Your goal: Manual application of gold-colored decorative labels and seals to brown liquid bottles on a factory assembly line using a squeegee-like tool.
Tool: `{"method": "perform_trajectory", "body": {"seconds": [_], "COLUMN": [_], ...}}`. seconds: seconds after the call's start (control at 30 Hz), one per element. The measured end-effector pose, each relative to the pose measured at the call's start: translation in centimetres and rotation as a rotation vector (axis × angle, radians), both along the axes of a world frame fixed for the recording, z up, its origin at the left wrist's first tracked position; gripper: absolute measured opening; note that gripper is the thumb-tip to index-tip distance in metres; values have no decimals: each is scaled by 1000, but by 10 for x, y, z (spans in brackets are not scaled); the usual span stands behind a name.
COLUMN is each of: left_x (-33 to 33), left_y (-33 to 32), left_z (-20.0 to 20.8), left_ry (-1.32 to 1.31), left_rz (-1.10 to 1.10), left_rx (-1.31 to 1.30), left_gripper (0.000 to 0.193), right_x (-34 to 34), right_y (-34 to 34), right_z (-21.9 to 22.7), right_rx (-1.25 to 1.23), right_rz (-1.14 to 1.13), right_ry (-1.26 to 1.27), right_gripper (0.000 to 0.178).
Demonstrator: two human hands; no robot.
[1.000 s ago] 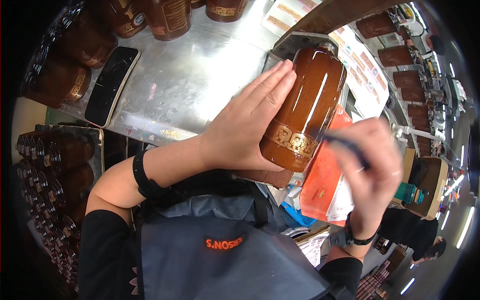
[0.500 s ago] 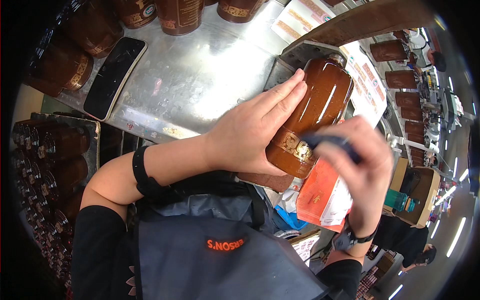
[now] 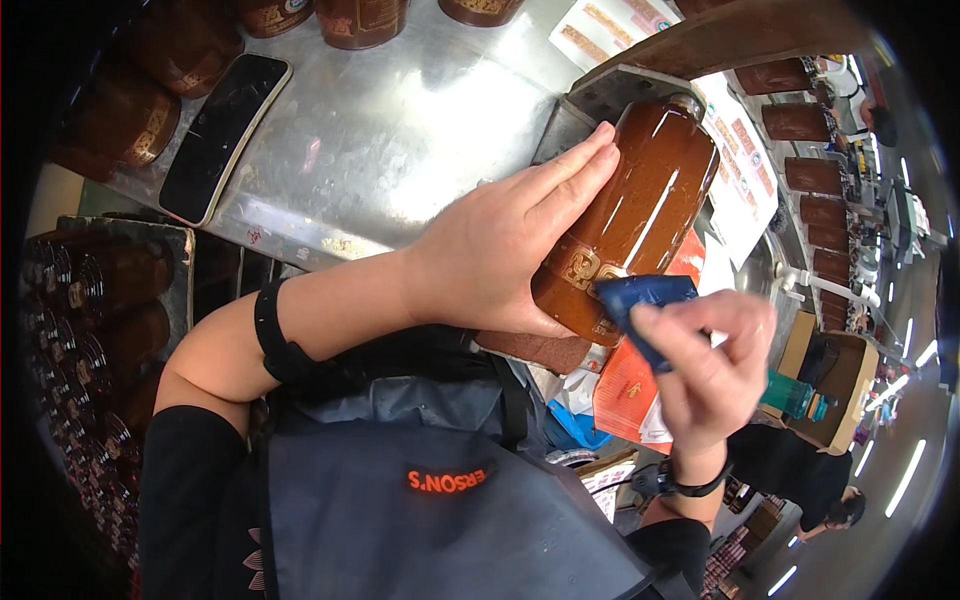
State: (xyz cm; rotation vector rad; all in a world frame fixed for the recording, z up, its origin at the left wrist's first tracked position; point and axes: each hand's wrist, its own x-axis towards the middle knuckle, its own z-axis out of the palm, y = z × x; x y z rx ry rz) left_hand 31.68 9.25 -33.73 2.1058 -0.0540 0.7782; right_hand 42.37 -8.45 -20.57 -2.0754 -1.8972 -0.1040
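Note:
A brown glossy bottle [image 3: 662, 190] with gold ornament near its base leans at a slant on a brown block [image 3: 535, 350]. My left hand [image 3: 505, 245] wraps its side, fingers stretched up along the glass and thumb below near the base. Pinched in my right hand [image 3: 718, 350] is a dark blue flat piece [image 3: 645, 300], which looks like a pad or scraper; its exact kind is unclear. The blue piece's edge lies against or just over the gold ornament. Part of the ornament is hidden behind it.
Several brown bottles [image 3: 360, 22] stand at the far side of the metal table [image 3: 380, 130], beside a black phone [image 3: 222, 140]. Printed sheets [image 3: 740, 150] lie behind the held bottle; a red paper [image 3: 630, 395] lies below it. Crowded bottles [image 3: 110, 350] fill the left. Another person [image 3: 800, 475] is at right.
My right hand has shifted slightly down and left, and its blue piece now shows more clearly across the ornament. The bottle appears slightly higher and to the right, still in my left hand.

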Motion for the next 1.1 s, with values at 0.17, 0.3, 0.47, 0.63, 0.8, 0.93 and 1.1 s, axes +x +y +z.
{"method": "perform_trajectory", "body": {"seconds": [0.17, 0.3, 0.47, 0.63, 0.8, 0.93, 1.1], "left_x": [2, 2, 3, 2, 1, -1, 1], "left_y": [-2, 0, -1, 2, 4, 6, 7], "left_z": [-1, 0, -1, 0, 0, 1, 3], "left_ry": [-9, -21, -31, -22, 8, 10, 17], "left_rz": [3, -11, -19, -37, -69, -76, -96], "left_rx": [-12, -11, 2, 16, 18, 24, 26], "left_gripper": [118, 117, 118, 118, 119, 119, 121], "right_x": [-27, -23, -24, -25, -31, -31, -32], "right_y": [-28, -34, -45, -44, -45, -42, -37], "right_z": [-13, -15, -28, -22, -28, -22, -29], "right_rx": [26, 186, 139, 222, 138, 152, 187], "right_rz": [123, -90, -39, -178, -94, -80, -113], "right_ry": [123, 263, 233, 235, 182, 229, 184], "right_gripper": [38, 40, 44, 40, 44, 45, 46]}}
